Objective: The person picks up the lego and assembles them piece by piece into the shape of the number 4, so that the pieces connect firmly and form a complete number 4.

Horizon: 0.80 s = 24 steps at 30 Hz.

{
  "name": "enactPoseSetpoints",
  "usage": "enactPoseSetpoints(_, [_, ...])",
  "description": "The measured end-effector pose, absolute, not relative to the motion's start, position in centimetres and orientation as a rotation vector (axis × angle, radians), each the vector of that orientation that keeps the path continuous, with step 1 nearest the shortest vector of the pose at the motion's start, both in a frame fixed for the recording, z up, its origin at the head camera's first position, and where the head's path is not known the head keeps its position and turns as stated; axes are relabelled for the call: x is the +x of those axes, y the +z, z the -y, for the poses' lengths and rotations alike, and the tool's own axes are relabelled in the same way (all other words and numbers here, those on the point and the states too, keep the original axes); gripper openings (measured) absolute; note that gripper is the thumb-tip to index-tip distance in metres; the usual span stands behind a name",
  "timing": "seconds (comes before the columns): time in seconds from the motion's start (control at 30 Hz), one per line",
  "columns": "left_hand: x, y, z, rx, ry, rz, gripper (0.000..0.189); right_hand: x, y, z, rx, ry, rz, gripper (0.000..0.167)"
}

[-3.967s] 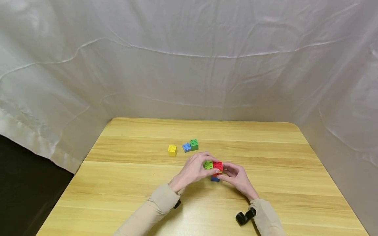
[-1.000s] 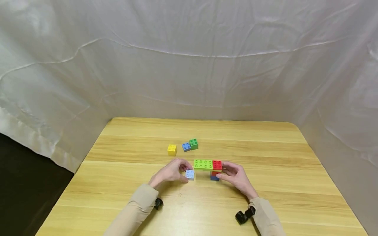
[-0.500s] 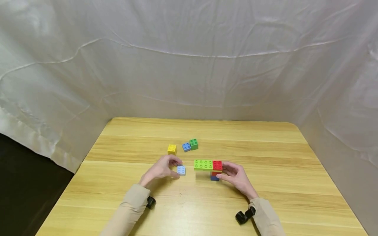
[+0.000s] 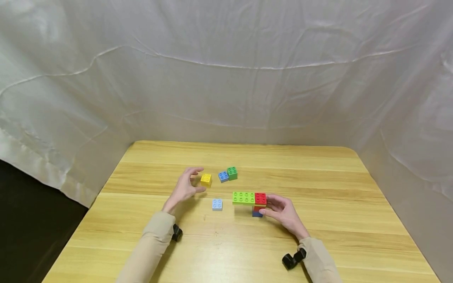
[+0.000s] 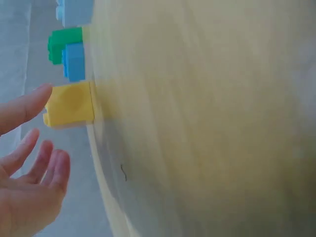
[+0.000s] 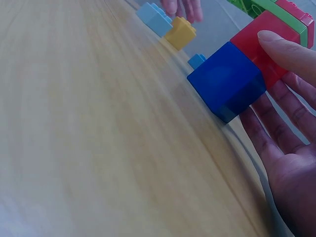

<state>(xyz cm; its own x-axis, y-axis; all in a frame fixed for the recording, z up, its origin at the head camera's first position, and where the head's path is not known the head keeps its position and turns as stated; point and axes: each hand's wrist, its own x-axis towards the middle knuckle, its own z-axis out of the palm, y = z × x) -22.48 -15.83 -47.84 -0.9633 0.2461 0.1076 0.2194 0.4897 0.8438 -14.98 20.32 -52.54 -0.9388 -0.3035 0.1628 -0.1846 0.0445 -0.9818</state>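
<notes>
My left hand is beside the yellow building brick, thumb and fingers spread on either side and nothing held; the left wrist view shows fingertips near the yellow brick. My right hand grips a small stack from its right side. In the right wrist view the stack has a dark blue brick at the bottom and a red brick above, where the thumb presses. On top, a long lime green brick juts out leftward next to a red brick.
A light blue brick lies between the hands on the wooden table. Farther back, a blue brick and a green brick stand side by side. A pale curtain hangs behind and at the sides.
My left hand came off the stack, set the light blue brick down left of it, let go and moved back-left to the yellow brick. My right hand has stayed on the stack.
</notes>
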Motion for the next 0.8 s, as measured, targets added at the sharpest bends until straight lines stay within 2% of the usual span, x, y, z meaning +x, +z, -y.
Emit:
enactPoseSetpoints(0.33, [-23.6,-48.0,15.9,0.472,1.486,-2.552,0.064,-14.9,-52.5,-20.3,-0.464,-2.01,-2.239,0.047])
enactPoseSetpoints(0.8, [-23.7,-48.2,15.6,0.387,1.455,-2.575,0.049,-14.9,-52.5,-20.3,-0.447,-2.011,-2.225,0.048])
